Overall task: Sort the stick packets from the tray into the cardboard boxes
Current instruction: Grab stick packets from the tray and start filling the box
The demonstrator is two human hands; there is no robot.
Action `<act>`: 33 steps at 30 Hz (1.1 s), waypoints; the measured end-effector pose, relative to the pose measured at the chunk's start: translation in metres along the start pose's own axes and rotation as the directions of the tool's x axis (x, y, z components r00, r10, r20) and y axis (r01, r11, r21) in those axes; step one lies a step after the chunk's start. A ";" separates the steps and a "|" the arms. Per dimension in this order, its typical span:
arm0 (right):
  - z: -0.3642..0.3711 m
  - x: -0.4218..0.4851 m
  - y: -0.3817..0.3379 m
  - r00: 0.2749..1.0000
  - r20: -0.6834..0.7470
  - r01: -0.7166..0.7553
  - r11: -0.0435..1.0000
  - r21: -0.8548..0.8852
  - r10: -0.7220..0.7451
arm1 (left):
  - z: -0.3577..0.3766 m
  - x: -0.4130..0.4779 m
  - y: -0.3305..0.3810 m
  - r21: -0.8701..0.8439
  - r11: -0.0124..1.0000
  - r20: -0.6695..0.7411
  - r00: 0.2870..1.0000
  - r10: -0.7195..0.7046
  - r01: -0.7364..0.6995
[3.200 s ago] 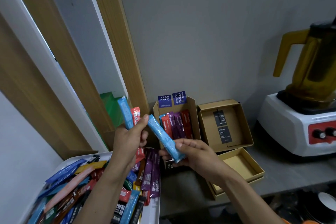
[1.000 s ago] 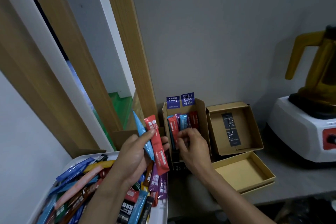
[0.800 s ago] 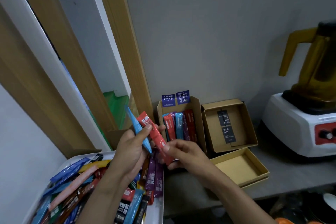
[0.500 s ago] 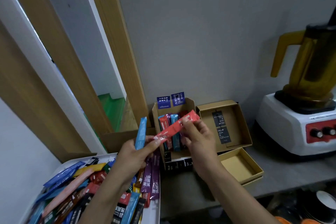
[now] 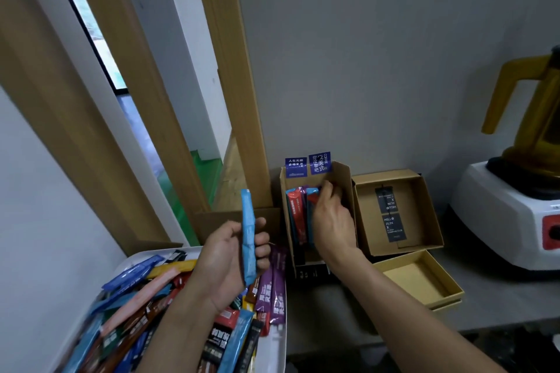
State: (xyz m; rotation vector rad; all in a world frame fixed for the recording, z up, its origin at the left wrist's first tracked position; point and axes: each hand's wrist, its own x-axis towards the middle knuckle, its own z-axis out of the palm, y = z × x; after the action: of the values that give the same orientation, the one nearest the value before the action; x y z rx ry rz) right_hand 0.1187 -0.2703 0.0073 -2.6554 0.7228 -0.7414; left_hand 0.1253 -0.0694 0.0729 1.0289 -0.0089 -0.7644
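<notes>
Your tightest spot is the tall cardboard box (image 5: 344,183): it stands against the grey wall (image 5: 378,54), its left wall close beside the wooden post (image 5: 233,85) and its right wall just beside the open square box (image 5: 431,215), so the room to move is upward and toward you. Your right hand (image 5: 333,224) is down inside that tall box, fingers bent, pinching the top of a red packet (image 5: 313,199) among the standing packets (image 5: 295,215) of red, purple and blue that fill the left part of the box. Your left hand (image 5: 230,263) is closed round a blue stick packet (image 5: 248,221), held upright above the near right corner of the white tray (image 5: 277,351); the two hands are apart, with the tall box's left wall between them. The blue packet is long, narrow and slightly crinkled, its upper end rising well clear of your fingers. The tray lies at your lower left, heaped with loose packets (image 5: 269,291) in purple, blue, pink, yellow, brown and black, lying crosswise over one another. A shallow box (image 5: 450,280) sits open on the counter (image 5: 500,303) in front of the square one, and past both stands a white blender base (image 5: 500,215), well apart from your hands.
</notes>
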 end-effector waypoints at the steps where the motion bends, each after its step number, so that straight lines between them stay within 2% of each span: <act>1: 0.001 -0.002 0.001 1.000 -0.009 -0.002 1.000 0.016 0.002 | -0.001 0.000 -0.001 0.009 1.000 -0.012 1.000 0.019 -0.019; 5: 0.000 -0.001 0.004 0.999 0.028 -0.038 0.999 0.024 0.037 | -0.002 0.001 -0.004 0.039 0.991 -0.041 0.990 0.133 -0.132; 9: 0.001 -0.001 0.000 0.997 0.058 -0.048 0.999 -0.001 0.048 | -0.001 0.001 -0.006 0.159 0.966 -0.062 0.974 0.217 -0.205; 12: 0.005 -0.002 0.000 0.996 0.083 -0.033 0.998 -0.055 0.038 | 0.001 0.000 -0.004 0.196 0.959 -0.074 0.972 0.224 -0.206; 15: -0.001 -0.005 -0.002 0.992 0.120 -0.039 0.999 -0.027 0.042 | 0.004 -0.001 -0.004 0.185 0.963 -0.067 0.975 0.211 -0.196; 17: -0.012 -0.012 -0.003 0.993 0.117 -0.041 0.996 0.082 0.031 | 0.005 0.000 -0.004 0.177 0.965 -0.061 0.976 0.208 -0.195; 19: -0.027 -0.023 -0.001 0.998 0.066 -0.016 0.950 0.311 -0.005 | 0.007 0.000 -0.005 0.171 0.964 -0.051 0.975 0.214 -0.203; 20: -0.035 -0.030 -0.001 0.999 0.053 -0.012 0.884 0.468 -0.014 | 0.009 0.000 -0.006 0.179 0.960 -0.039 0.973 0.227 -0.216; 22: -0.052 -0.046 0.001 0.988 0.151 -0.084 0.671 0.737 -0.042 | 0.013 -0.001 -0.009 0.278 0.923 -0.026 0.958 0.285 -0.267; 24: -0.063 -0.058 0.005 0.959 0.269 -0.182 0.529 0.829 -0.091 | 0.020 0.001 -0.013 0.435 0.841 -0.026 0.929 0.369 -0.322; 27: -0.062 -0.065 0.014 0.960 0.271 -0.206 0.491 0.847 -0.065 | 0.037 0.007 -0.015 0.663 0.646 0.051 0.884 0.465 -0.378; 30: -0.056 -0.062 0.027 0.974 0.226 -0.185 0.593 0.784 0.006 | 0.057 0.019 -0.011 0.858 0.294 0.207 0.807 0.553 -0.421; 32: -0.053 -0.061 0.035 0.979 0.202 -0.167 0.666 0.727 0.024 | 0.075 0.034 -0.006 0.912 0.050 0.307 0.757 0.577 -0.408; 33: -0.052 -0.060 0.038 0.986 0.161 -0.135 0.738 0.662 0.036 | 0.084 0.045 -0.003 0.919 -0.038 0.344 0.750 0.564 -0.393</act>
State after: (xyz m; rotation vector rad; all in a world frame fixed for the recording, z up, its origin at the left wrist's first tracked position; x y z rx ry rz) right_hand 0.0308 -0.2769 0.0109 -1.9654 0.4191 -0.6282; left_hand 0.1274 -0.1601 0.1004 2.2021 -0.8708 0.1716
